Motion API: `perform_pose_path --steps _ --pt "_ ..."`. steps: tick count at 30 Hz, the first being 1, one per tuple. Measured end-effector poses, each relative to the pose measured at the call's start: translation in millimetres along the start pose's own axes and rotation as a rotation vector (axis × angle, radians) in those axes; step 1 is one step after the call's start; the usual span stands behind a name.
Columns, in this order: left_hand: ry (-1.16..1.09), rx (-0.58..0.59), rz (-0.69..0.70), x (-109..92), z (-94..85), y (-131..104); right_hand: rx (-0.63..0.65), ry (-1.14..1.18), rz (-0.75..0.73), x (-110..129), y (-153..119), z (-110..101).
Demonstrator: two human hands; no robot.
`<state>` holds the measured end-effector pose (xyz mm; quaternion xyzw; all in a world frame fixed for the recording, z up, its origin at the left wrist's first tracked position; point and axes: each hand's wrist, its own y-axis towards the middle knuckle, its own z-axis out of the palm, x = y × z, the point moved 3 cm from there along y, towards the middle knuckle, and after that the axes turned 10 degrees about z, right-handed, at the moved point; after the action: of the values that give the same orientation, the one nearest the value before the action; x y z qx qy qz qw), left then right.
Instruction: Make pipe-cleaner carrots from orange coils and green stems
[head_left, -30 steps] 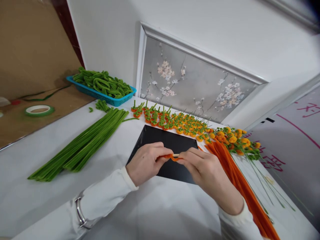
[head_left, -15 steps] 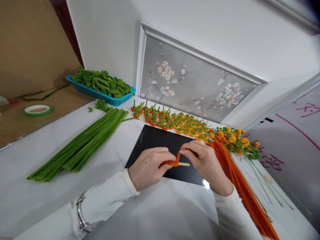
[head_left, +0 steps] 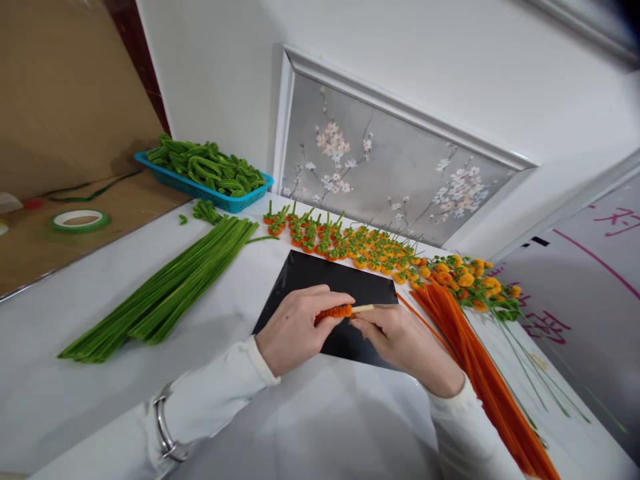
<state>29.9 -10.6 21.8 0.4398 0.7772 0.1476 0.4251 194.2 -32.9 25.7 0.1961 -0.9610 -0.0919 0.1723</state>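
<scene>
My left hand (head_left: 295, 327) is closed round a thin pale stick (head_left: 364, 309) with an orange pipe cleaner (head_left: 340, 311) wound about it in tight coils. The stick's bare end juts out to the right of the coils. At that end my right hand (head_left: 405, 337) is closed, thumb and fingers pinching the pipe cleaner's loose end just under the stick; the fingers mostly hide it. Both hands are above a black mat (head_left: 345, 273) on the white table.
Green pipe cleaners (head_left: 170, 287) lie left, a bundle of orange ones (head_left: 465, 340) right. Behind the mat stand rows of small orange and yellow flower heads (head_left: 370, 250), with finished-looking blooms (head_left: 470, 277) beside them. A blue basket (head_left: 220, 199) and green tape roll (head_left: 80, 221) are at far left.
The loose orange end stood up above the stick; my right hand has brought it down and round to below. The stick's bare end has tilted up slightly.
</scene>
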Motion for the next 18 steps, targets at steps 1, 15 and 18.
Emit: perform_pose_path --steps 1,15,18 --pt "0.011 0.002 -0.003 0.6 -0.3 0.0 0.0 -0.01 -0.004 0.6 -1.0 0.0" --pt "0.141 0.035 -0.065 8.3 -0.7 1.2 0.043 -0.081 0.003 15.0 -13.1 -14.4" --pt "0.19 0.078 -0.055 9.4 1.1 0.4 -0.042 -0.081 -0.015 15.1 -12.1 -15.1"
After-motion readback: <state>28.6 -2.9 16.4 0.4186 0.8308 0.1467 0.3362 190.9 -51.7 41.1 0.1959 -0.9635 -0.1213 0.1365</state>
